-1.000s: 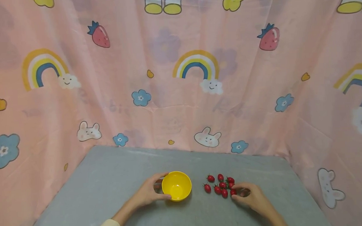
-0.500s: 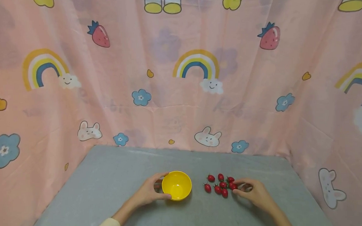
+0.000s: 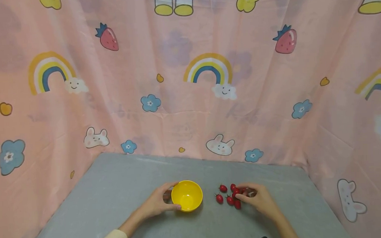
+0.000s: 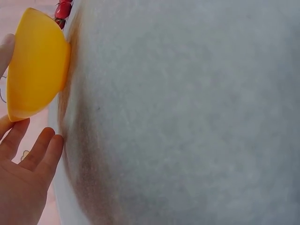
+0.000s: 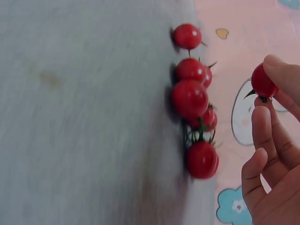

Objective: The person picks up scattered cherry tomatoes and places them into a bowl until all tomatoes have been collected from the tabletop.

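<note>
A small yellow bowl [image 3: 187, 196] stands upright near the front middle of the grey table. My left hand [image 3: 156, 202] holds it from the left, thumb at the near side of the rim and fingers at the far side. In the left wrist view the bowl [image 4: 37, 65] shows side-on with fingertips at its edge. To the right, my right hand [image 3: 260, 199] pinches a red cherry tomato [image 5: 263, 80] with a green stem, raised above the others. Several more cherry tomatoes [image 5: 189, 99] lie in a loose cluster below that hand, partly covered by it in the head view.
The grey tabletop [image 3: 139, 173] runs back to a pink curtain [image 3: 165, 127] printed with rainbows, rabbits and flowers. This curtain also encloses the left and right sides. A gap of bare table separates the bowl from the tomatoes.
My right hand has picked up a cherry tomato from the right side of the cluster and moved left with it over the others. The left hand and the bowl have stayed in place.
</note>
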`<state>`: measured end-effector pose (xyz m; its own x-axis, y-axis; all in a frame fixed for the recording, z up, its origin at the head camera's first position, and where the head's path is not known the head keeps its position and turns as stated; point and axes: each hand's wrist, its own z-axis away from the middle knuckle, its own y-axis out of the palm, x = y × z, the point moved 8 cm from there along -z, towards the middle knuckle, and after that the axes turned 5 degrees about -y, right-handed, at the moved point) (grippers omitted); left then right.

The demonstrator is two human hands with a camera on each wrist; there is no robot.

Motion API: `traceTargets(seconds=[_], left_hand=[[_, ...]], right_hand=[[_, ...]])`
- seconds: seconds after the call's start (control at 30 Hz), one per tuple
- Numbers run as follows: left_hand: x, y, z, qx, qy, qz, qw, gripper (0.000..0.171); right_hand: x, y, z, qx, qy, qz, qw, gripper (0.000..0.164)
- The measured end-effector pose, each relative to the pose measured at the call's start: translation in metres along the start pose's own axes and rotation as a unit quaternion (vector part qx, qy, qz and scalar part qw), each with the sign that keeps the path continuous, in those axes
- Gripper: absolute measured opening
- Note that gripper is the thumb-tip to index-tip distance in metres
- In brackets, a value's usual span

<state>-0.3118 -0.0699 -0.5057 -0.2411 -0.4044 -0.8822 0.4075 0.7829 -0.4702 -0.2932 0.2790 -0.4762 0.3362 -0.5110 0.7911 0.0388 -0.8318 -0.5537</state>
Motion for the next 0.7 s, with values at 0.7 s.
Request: traceTargets(seconds=[0.7], left_hand=[[-0.002, -0.004, 0.000, -0.003, 0.006, -0.009, 0.9999, 0.078]], right_hand=[[0.044, 0.043, -0.032, 0.032, -0.078, -0.020, 0.996, 0.025]])
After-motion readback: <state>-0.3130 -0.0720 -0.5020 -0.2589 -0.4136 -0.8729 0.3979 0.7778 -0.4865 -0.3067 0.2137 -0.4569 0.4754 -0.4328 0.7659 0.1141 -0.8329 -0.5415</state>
